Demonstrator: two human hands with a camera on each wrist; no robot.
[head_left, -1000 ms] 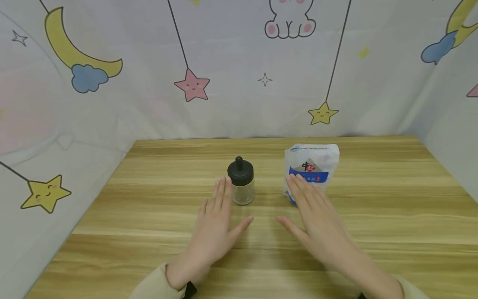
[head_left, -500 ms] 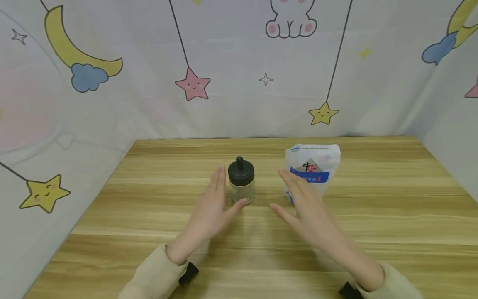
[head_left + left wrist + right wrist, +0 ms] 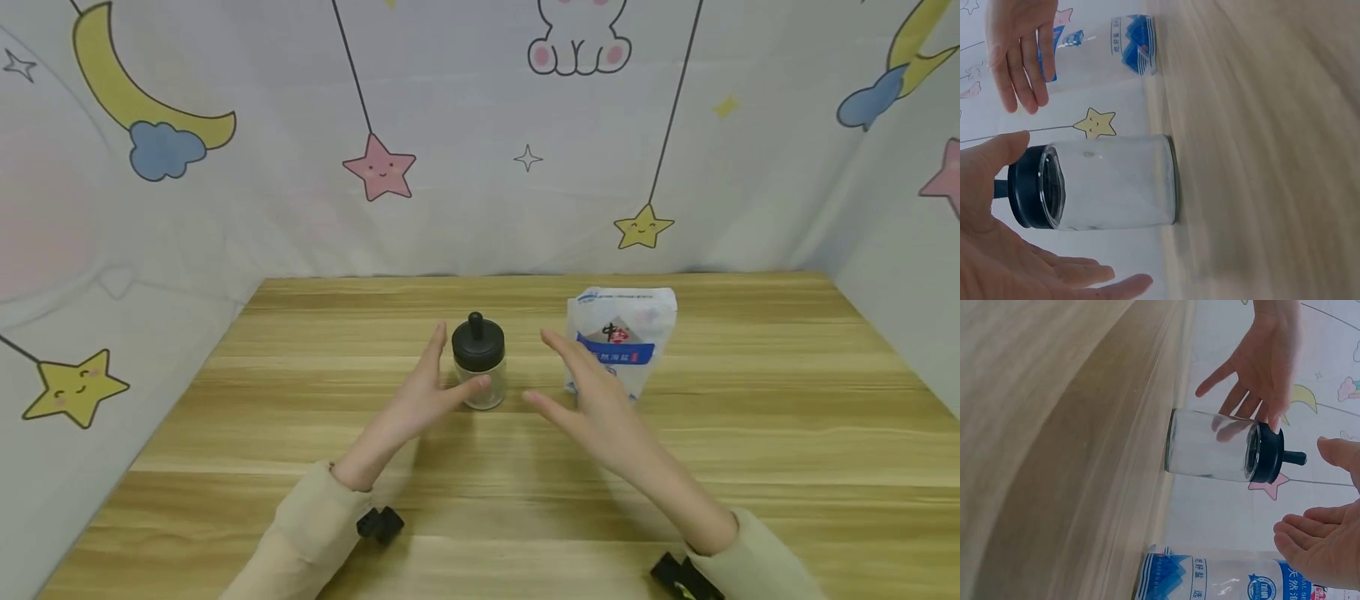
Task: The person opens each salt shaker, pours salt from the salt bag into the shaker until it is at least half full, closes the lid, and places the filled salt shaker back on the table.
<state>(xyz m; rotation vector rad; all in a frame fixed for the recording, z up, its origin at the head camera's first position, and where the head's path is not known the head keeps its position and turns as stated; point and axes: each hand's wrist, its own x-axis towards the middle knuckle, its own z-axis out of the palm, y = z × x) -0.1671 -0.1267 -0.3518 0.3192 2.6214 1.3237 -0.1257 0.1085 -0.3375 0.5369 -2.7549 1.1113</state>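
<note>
A clear glass jar (image 3: 486,390) with a black knobbed lid (image 3: 478,346) stands upright on the table; its see-through body (image 3: 1113,184) shows nothing inside. My left hand (image 3: 420,402) is beside it on the left, thumb and fingers spread around the lid's level, and I cannot tell if they touch it. On the other side my right hand (image 3: 600,408) hovers with its fingers apart and holds nothing. Behind that hand stands a white and blue bag of sea salt (image 3: 633,321), its lower part partly covered in the head view.
The wood-grain table (image 3: 300,350) reaches back to a pale cloth backdrop (image 3: 465,225) printed with stars and moons. More cloth hangs along the left and right sides. A small black device (image 3: 381,525) sits at the left sleeve and another (image 3: 684,577) at the right sleeve.
Both hands have moved forward and slightly turned inward, thumbs rising toward the jar. The right hand has come off the front of the salt bag to the left. Jar and bag stay put.
</note>
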